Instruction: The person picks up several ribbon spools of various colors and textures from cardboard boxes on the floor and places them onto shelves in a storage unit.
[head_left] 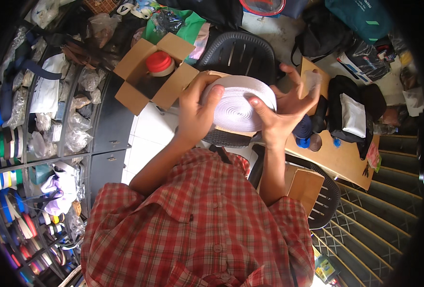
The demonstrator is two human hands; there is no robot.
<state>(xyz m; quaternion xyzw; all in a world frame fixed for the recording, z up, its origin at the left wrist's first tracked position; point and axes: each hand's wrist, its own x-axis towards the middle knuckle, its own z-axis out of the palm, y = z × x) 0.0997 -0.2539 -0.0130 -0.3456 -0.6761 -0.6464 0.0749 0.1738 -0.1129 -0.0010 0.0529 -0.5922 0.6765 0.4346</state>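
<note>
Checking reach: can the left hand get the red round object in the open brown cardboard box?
Probably not: the left hand holds the coiled white strap. Once freed, likely: the open box leaves the red object uncovered.

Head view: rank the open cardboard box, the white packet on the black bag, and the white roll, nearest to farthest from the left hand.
1. White roll: gripped by the left hand, at its right.
2. Open cardboard box: up and to its left.
3. White packet: far right, on the black bag.
</note>
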